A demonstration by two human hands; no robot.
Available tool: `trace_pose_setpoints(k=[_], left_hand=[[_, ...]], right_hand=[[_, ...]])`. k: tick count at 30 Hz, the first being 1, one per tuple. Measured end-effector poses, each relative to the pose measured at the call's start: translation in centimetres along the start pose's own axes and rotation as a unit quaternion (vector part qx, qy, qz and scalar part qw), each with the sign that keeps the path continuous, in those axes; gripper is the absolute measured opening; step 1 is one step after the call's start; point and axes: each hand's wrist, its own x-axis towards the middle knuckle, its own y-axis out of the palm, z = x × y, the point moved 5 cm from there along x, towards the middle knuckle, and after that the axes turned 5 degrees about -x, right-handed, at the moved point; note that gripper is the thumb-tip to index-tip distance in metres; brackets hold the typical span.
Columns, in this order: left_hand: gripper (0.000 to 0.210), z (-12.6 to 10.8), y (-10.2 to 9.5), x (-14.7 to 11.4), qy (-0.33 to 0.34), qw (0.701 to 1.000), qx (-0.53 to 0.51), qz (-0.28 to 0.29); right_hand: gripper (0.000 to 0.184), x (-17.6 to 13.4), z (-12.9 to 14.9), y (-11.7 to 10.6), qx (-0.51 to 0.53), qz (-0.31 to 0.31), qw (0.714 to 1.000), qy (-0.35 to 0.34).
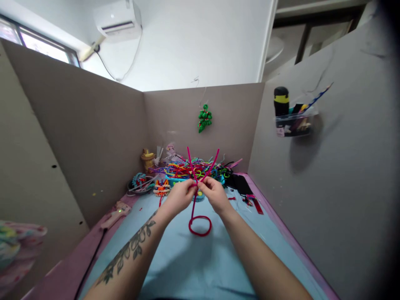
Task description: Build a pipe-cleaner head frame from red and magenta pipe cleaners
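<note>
Magenta, fuzzy wire (193,208) is what we hold in front of us, above the middle of the pale blue desk (240,262). Our left grip (183,192) pinches it between thumb and finger, and our right grip (216,194) pinches it just beside, the two sets of fingertips almost meeting at the crossing. From there two ends rise apart in a V, while one length hangs down to a round red loop (200,235); we cannot tell whether the loop touches the desk.

Behind our hands lies a heap of coloured stems (181,170) in a blue tray (169,180). Left of it we see an orange and white figure (161,188), then a bowl (140,191) holding a blue coil, with a gold jar (148,159) farther back. Nearer, at the left edge, lies a glue gun (115,215) with a green light showing. To the right, a red strip (258,206) lies near a black slab (240,183). A green charm (205,118) hangs against the back panel (175,112), and a clear bin (292,128) of tools is fixed to the right panel (290,196).
</note>
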Motion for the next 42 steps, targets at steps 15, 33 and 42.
trace_pose_setpoints(k=[15, 33, 42], left_hand=[[0.017, 1.5, 1.3, -0.4, -0.102, 0.975, -0.149, 0.133], [0.018, 1.9, 1.9, -0.5, -0.104, 0.975, -0.196, 0.013], [0.026, 2.6, 2.4, -0.8, -0.095, 0.989, -0.115, 0.017]], right_hand=[[0.01, -1.0, 1.1, -0.5, -0.248, 0.005, 0.948, -0.2], [0.007, -1.1, -3.0, -1.0, -0.05, 0.061, 0.996, 0.034], [0.007, -1.3, -3.0, -2.0, -0.157, 0.064, 0.986, 0.004]])
